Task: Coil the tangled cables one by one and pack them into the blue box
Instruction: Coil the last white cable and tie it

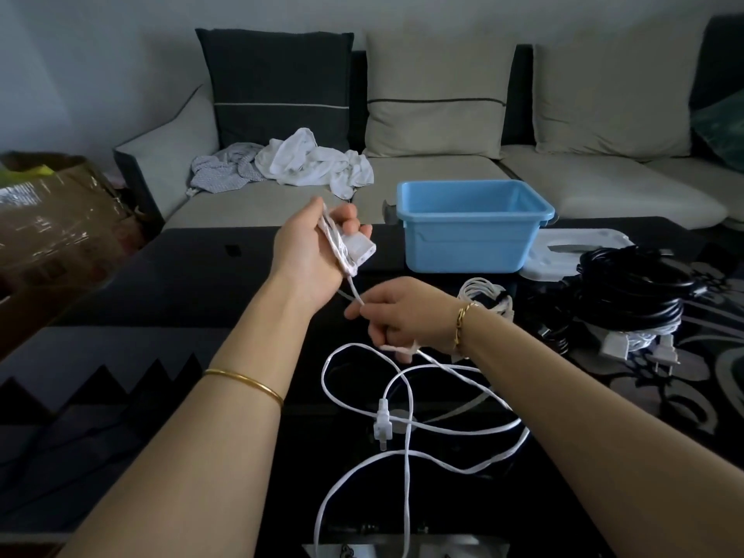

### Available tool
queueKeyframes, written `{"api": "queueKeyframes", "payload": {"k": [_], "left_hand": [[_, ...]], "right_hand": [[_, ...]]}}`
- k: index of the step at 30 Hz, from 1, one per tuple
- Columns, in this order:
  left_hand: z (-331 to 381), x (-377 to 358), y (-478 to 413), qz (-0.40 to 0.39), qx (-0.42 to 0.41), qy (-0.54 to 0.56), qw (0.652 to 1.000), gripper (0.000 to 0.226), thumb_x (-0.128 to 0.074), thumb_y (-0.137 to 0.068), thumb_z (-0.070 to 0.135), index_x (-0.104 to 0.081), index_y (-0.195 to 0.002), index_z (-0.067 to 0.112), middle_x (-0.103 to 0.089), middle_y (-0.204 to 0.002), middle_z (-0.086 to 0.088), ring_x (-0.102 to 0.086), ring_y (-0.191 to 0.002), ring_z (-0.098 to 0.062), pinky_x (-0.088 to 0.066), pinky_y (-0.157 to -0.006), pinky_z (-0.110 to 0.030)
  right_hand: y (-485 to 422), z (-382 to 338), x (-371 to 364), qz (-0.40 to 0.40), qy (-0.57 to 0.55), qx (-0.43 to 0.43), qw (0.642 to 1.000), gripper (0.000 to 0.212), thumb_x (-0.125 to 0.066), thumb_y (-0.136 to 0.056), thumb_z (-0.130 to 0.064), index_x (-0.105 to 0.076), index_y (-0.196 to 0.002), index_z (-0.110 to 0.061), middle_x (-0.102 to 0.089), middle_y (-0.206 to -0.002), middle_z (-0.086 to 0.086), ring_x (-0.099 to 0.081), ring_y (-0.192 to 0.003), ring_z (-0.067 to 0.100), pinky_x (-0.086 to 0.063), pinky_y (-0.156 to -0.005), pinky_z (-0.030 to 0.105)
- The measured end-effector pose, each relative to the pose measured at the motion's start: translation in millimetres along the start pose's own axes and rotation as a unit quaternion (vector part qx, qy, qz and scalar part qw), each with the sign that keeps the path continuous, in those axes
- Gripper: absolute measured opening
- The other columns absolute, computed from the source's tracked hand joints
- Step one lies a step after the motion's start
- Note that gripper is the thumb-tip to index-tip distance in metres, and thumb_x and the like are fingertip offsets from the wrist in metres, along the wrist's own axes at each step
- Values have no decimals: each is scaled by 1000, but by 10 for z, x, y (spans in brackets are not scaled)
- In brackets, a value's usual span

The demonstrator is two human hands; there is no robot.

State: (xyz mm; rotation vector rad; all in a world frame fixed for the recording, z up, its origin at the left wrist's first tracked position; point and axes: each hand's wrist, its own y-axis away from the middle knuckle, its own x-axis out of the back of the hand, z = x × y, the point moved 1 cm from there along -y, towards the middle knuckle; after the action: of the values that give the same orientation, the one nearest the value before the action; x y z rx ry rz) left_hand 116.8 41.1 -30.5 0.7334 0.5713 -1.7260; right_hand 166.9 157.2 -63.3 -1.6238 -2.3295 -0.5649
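White power cord [381, 424] sprawls below right hand [402, 316], which pinches it; raised left hand [318, 247] grips coiled turns.

Box [463, 243] on table [201, 283], sofa [443, 171] behind; cable pile [628, 292] right of box; loose cable [406, 449] in front.

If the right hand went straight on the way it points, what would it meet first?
Likely the left hand, near its wrist: the right hand, pinching the white cable, points left towards it; depth is unclear.
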Motion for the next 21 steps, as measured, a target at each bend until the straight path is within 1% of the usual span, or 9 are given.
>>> {"api": "queueKeyframes", "payload": {"k": [3,5,9,11,13,14,16,18,21], "left_hand": [[-69,2,-30,52,-49,-112,991,36,-33,-104,26,-50,-79,6,-59,-53,1,-49,-55,-11,-51,-68,-30],[-98,7,-57,59,-104,-202,972,31,-32,-104,23,-49,-83,9,-61,-51,4,-51,-55,-10,-54,-69,-32],[-126,53,-53,43,-179,-443,878,22,-34,-102,20,-47,-85,15,-61,-67,2,-54,-58,-12,-50,-72,-34],[-161,33,-3,14,-194,-530,826,23,-37,-100,16,-46,-79,10,-56,-68,-2,-50,-59,-13,-46,-63,-25],[-186,-4,40,-18,-181,-577,796,20,-38,-98,12,-47,-83,2,-50,-67,-5,-46,-58,-12,-41,-54,-16],[-191,-13,54,-35,-165,-593,787,19,-38,-98,12,-48,-88,0,-51,-67,-7,-47,-57,-13,-41,-53,-16],[-192,5,57,-62,-123,-611,779,22,-36,-100,17,-50,-93,1,-57,-64,-6,-50,-55,-16,-44,-57,-24],[-182,31,54,-77,-80,-617,779,32,-35,-101,25,-54,-93,2,-60,-60,-4,-53,-51,-17,-43,-60,-29],[-185,13,70,-102,-14,-593,799,51,-33,-101,44,-61,-97,0,-59,-53,-3,-53,-44,-13,-49,-59,-31]], "right_hand": [[67,-139,59,-23,53,7,998,29,-48,-97,-15,-57,-111,8,-55,-60,7,-48,-34,12,-41,-38,17],[112,-202,112,-46,66,-1,997,25,-51,-95,-13,-60,-110,5,-57,-57,4,-51,-39,12,-48,-43,19],[208,-289,214,-13,98,24,995,22,-58,-91,-14,-63,-98,6,-58,-51,-2,-52,-44,7,-50,-50,17],[225,-345,280,47,127,61,989,23,-60,-90,-15,-64,-86,6,-59,-50,-5,-50,-43,2,-41,-48,9],[232,-361,333,102,145,86,980,21,-62,-89,-17,-66,-75,-2,-59,-52,-5,-49,-44,-2,-39,-50,6],[222,-343,365,125,128,89,980,19,-62,-88,-16,-67,-73,-5,-60,-53,-4,-51,-47,-1,-44,-58,9],[200,-280,438,154,38,68,985,14,-61,-88,-11,-67,-77,-7,-59,-54,1,-57,-51,8,-54,-70,26],[195,-258,471,166,-28,52,984,12,-59,-90,-8,-66,-81,-8,-54,-55,3,-53,-42,9,-57,-61,29],[173,-247,498,206,12,69,976,14,-58,-90,-9,-67,-80,-14,-53,-56,2,-41,-36,5,-46,-42,19]]}}
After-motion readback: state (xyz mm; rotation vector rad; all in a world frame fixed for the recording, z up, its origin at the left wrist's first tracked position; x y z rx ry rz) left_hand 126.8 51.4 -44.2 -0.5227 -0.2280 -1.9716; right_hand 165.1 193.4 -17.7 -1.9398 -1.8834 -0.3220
